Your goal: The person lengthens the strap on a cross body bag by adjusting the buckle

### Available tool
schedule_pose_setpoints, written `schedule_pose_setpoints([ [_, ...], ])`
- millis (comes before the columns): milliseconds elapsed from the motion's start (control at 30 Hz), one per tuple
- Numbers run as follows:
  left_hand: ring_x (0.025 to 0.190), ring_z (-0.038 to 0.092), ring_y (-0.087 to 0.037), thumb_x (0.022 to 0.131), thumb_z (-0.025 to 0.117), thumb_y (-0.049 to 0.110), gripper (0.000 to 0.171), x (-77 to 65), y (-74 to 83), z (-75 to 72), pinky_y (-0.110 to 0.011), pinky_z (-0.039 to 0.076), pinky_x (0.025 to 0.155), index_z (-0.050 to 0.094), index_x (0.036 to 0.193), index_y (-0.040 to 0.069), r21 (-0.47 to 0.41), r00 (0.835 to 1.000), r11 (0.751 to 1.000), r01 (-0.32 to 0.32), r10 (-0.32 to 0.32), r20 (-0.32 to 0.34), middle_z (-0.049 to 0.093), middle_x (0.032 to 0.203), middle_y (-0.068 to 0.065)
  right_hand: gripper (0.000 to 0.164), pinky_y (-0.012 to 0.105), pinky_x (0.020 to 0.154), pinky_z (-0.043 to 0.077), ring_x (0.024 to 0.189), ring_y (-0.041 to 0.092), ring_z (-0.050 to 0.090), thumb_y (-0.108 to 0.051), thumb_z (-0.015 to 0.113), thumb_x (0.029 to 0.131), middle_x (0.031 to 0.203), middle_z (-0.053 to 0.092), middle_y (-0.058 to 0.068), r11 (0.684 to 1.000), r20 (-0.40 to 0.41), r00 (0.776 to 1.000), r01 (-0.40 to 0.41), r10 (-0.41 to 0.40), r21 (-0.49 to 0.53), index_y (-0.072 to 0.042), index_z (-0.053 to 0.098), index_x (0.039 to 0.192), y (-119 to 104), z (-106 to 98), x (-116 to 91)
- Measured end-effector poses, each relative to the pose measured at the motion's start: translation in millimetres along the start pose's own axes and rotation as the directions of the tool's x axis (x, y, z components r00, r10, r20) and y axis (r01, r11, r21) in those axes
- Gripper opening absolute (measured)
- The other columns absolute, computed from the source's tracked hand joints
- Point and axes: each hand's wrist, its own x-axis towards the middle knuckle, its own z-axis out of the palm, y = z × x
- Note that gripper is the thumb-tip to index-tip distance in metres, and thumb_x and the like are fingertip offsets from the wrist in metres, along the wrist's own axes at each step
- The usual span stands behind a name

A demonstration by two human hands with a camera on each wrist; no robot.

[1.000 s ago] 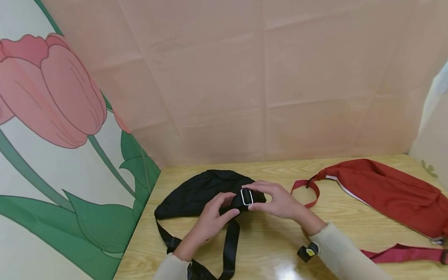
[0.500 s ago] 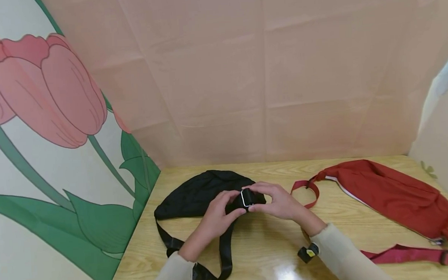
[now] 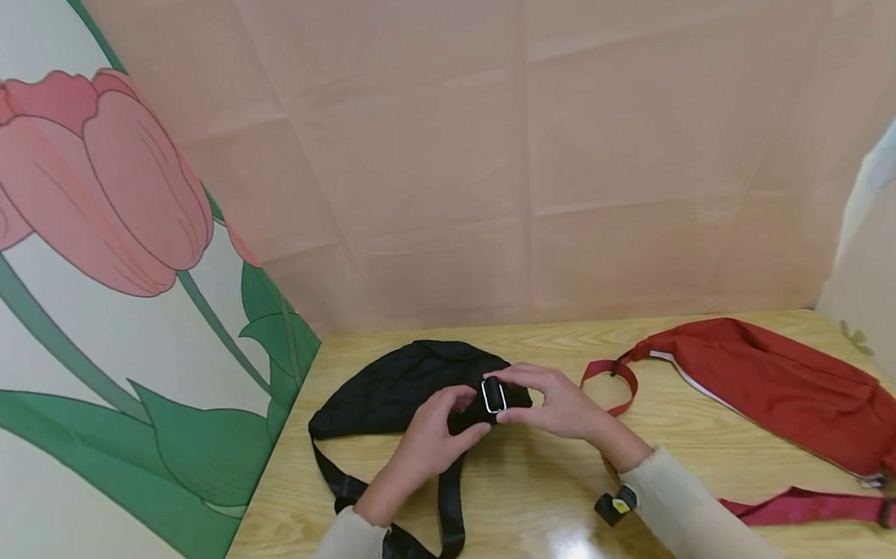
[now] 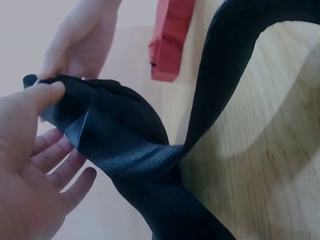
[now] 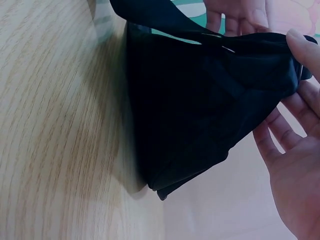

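The black bag (image 3: pixel 403 386) lies on the wooden table (image 3: pixel 547 475), its rounded top away from me, and in front of its right end I have a silver buckle (image 3: pixel 486 397) threaded with black strap (image 3: pixel 452 504). My right hand (image 3: pixel 554 400) pinches that buckle, forefinger at the upper edge and thumb at the lower. My left hand (image 3: pixel 428 435) is in front of the middle of the bag, thumb and forefinger standing apart with black webbing between them; whether they grip it I can't tell. (From the left wrist view, my other left fingers look loosely spread below the strap.) The rest of the strap runs down from the bag's left corner and droops in a loop on the near side, partly behind my left forearm.

To the right of the black bag, well apart from it, lies a red bag (image 3: pixel 768 395) with white edging, and a small red loop (image 3: pixel 633 384) at its nearer end. A crimson strap (image 3: pixel 811 508) trails on its near side. Behind the black bag hangs a creased pinkish cloth (image 3: pixel 429 188); to its left is a panel with a big pink tulip (image 3: pixel 143 176) and green leaves.
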Motion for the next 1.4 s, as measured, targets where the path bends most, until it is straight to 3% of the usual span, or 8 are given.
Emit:
schedule_pose_setpoints([
  [300, 0.103, 0.060, -0.019, 0.096, 0.072, 0.033, 0.044, 0.8, 0.9, 3.9, -0.041, 0.053, 0.091, 0.061, 0.128, 0.005, -0.005, 0.999, 0.999, -0.049, 0.048, -0.024, 0.065, 0.116, -0.010, 0.052, 0.046, 0.097, 0.050, 0.118, 0.016, 0.062, -0.034, 0.080, 0.088, 0.130, 0.066, -0.008, 1.000, 0.008, 1.000, -0.010, 0.010, -0.002, -0.023, 0.065, 0.136, 1, 0, -1],
  [433, 0.102, 0.061, -0.017, 0.096, 0.072, 0.031, 0.040, 1.8, 1.7, 1.8, -0.037, 0.053, 0.090, 0.061, 0.128, 0.009, -0.009, 0.997, 0.997, -0.073, 0.073, -0.041, 0.065, 0.113, -0.004, 0.050, 0.046, 0.098, 0.049, 0.119, 0.015, 0.062, -0.034, 0.080, 0.088, 0.130, 0.065, -0.009, 1.000, 0.008, 1.000, -0.010, 0.010, 0.002, -0.026, 0.065, 0.136, 3, 0, -2],
  [700, 0.100, 0.060, -0.014, 0.094, 0.076, 0.027, 0.040, 7.3, 0.5, 2.6, -0.035, 0.053, 0.089, 0.062, 0.128, 0.010, 0.006, 0.988, 0.990, -0.141, 0.141, -0.070, 0.065, 0.111, -0.006, 0.049, 0.043, 0.098, 0.050, 0.116, 0.013, 0.062, -0.033, 0.080, 0.089, 0.128, 0.065, -0.010, 1.000, 0.027, 1.000, 0.011, -0.011, 0.008, -0.025, 0.065, 0.135, 4, -1, -1],
  [933, 0.103, 0.063, -0.020, 0.091, 0.078, 0.023, 0.041, 9.4, -1.7, 3.6, -0.036, 0.054, 0.089, 0.062, 0.126, 0.009, -0.012, 0.983, 0.987, -0.161, 0.159, -0.090, 0.065, 0.112, -0.009, 0.056, 0.060, 0.101, 0.045, 0.128, 0.024, 0.056, -0.038, 0.075, 0.092, 0.144, 0.057, -0.003, 1.000, 0.062, 0.998, -0.022, 0.023, -0.015, -0.032, 0.055, 0.145, -5, -6, -2],
  [1000, 0.103, 0.064, -0.022, 0.091, 0.078, 0.023, 0.041, 9.7, -2.1, 3.6, -0.037, 0.054, 0.090, 0.062, 0.126, 0.008, -0.016, 0.983, 0.987, -0.160, 0.158, -0.090, 0.065, 0.113, -0.009, 0.056, 0.060, 0.101, 0.045, 0.128, 0.025, 0.056, -0.036, 0.075, 0.093, 0.144, 0.056, -0.002, 0.999, 0.057, 0.998, -0.003, 0.006, -0.041, -0.033, 0.055, 0.145, -10, -11, -1],
  [1200, 0.103, 0.063, -0.023, 0.091, 0.078, 0.023, 0.041, 10.6, -1.5, 3.2, -0.037, 0.054, 0.092, 0.062, 0.126, 0.006, -0.017, 0.984, 0.987, -0.162, 0.160, -0.083, 0.063, 0.112, -0.008, 0.044, 0.038, 0.086, 0.054, 0.099, 0.017, 0.063, -0.027, 0.077, 0.092, 0.127, 0.063, 0.001, 0.969, 0.067, 0.992, 0.122, -0.110, -0.216, -0.019, 0.065, 0.133, -31, -24, 6],
  [1400, 0.097, 0.057, -0.015, 0.090, 0.078, 0.024, 0.042, 9.9, 0.4, 3.2, -0.034, 0.052, 0.087, 0.060, 0.125, 0.011, 0.016, 0.984, 0.987, -0.161, 0.162, -0.069, 0.059, 0.108, -0.001, 0.036, 0.026, 0.072, 0.052, 0.087, 0.015, 0.062, -0.022, 0.075, 0.093, 0.110, 0.064, -0.003, 0.969, 0.126, 0.991, 0.077, -0.048, -0.233, -0.010, 0.066, 0.125, -45, -26, 11],
])
